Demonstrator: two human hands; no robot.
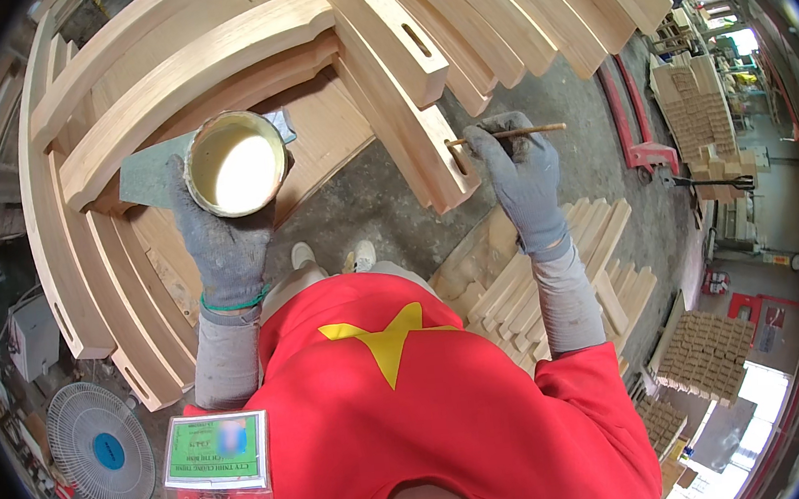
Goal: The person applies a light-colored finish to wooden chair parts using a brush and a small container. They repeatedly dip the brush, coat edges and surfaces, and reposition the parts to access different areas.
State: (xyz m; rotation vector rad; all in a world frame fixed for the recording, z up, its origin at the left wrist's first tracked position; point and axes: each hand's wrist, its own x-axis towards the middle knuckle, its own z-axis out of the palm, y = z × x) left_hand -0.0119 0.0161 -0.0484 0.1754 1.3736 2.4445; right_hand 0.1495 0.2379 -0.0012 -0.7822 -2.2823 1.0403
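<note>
Tub, round & open-topped, sits upright in the L hand, left of the person's midline & above a grey sheet. Inside: creamy-white liquid, lvl below the rim, surface v. bright where light hits; exact depth can't be told. Inner wall yellowish, rim uneven w/ beige smears. L grip, grey glove, is curled round the tub's side, thumb up along the left. R hand, also gloved, has its grip pinched on a thin stick, brownish, held approx. level. Stick's left end is at the slot near the end of a slotted rail; can't tell if it's in the slot or just beside it. Rail is pale, smooth-looking wood, squared end, lying just left of the R hand; a 2nd slotted rail lies alongside, farther from the person. Curved wooden pcs lie beyond the tub. More wooden pcs stacked by the R forearm; white fan w/ blue hub at lower left; red pallet jack on the concrete floor, right side.
</note>
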